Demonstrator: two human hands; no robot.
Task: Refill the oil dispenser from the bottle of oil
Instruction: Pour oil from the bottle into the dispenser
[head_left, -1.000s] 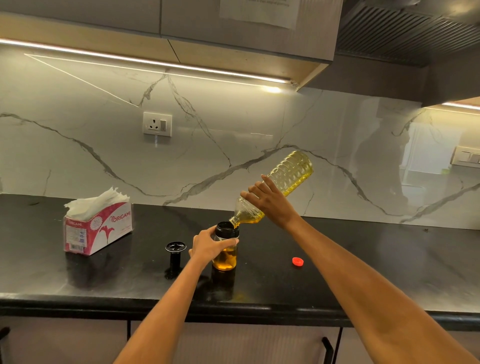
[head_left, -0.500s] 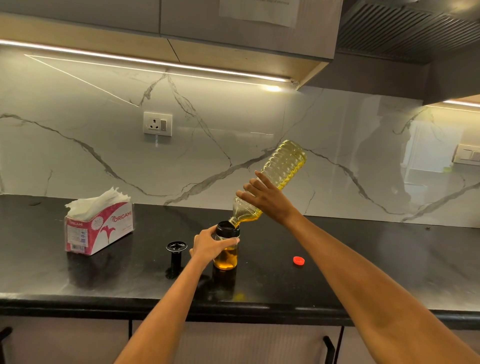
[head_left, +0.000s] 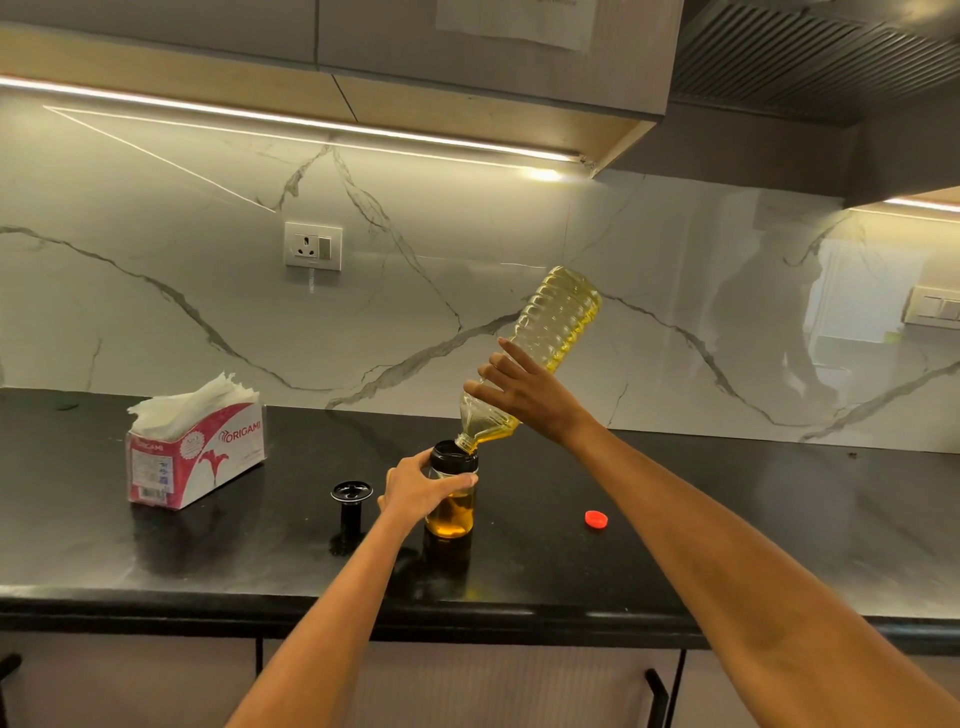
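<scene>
A clear ribbed oil bottle (head_left: 558, 317) with yellow oil is tipped steeply, base up to the right, its mouth over the black rim of the oil dispenser (head_left: 451, 517). My right hand (head_left: 524, 392) grips the bottle near its shoulder. The dispenser is a small glass jar standing on the black counter, with amber oil in its lower part. My left hand (head_left: 418, 488) is wrapped around the jar's upper half. The dispenser's black lid (head_left: 351, 493) stands on the counter just left of my left hand.
The bottle's red cap (head_left: 596, 518) lies on the counter (head_left: 753, 530) right of the jar. A pink and white tissue box (head_left: 195, 454) sits at the left. A marble backsplash with a wall socket (head_left: 313, 245) rises behind. Cabinets hang overhead.
The bottle's base has swung higher, so the bottle tilts more steeply over the jar. My left hand and the jar have stayed in place.
</scene>
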